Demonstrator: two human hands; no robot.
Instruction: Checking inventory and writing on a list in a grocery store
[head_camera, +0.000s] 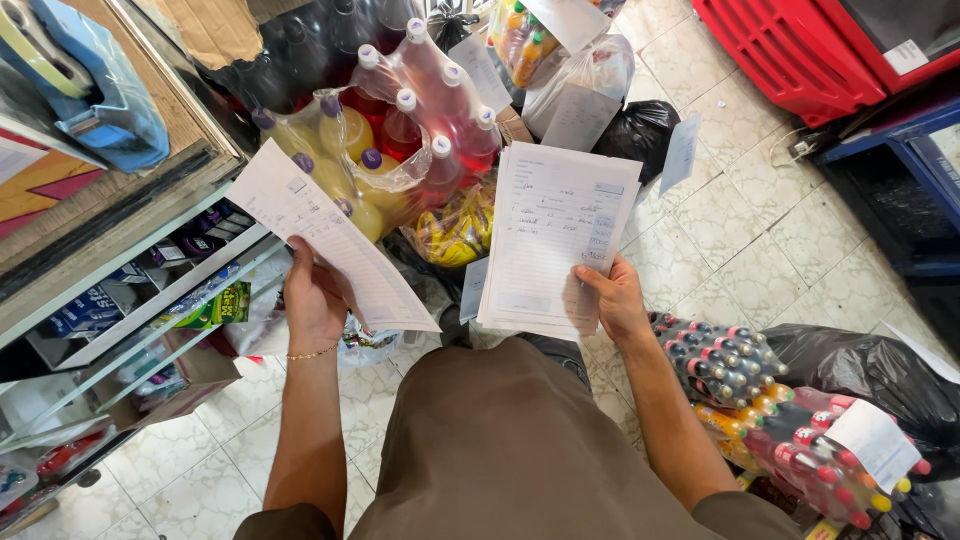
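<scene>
A pale tiled floor (720, 230), crowded with shrink-wrapped bottle packs (400, 130). Just before that pack the left hand (312, 300) pinches a single form sheet (330, 240); the right hand (612, 300) clamps a paper stack (555, 240). The step looks like checking sheets against each other. Shelves (150, 300) lie left of the pack, black bags (870, 370) right, hemming the feet.

Pale tiled floor (760, 230) carries shrink-wrapped bottle packs (400, 130) and black bags (640, 130).
</scene>
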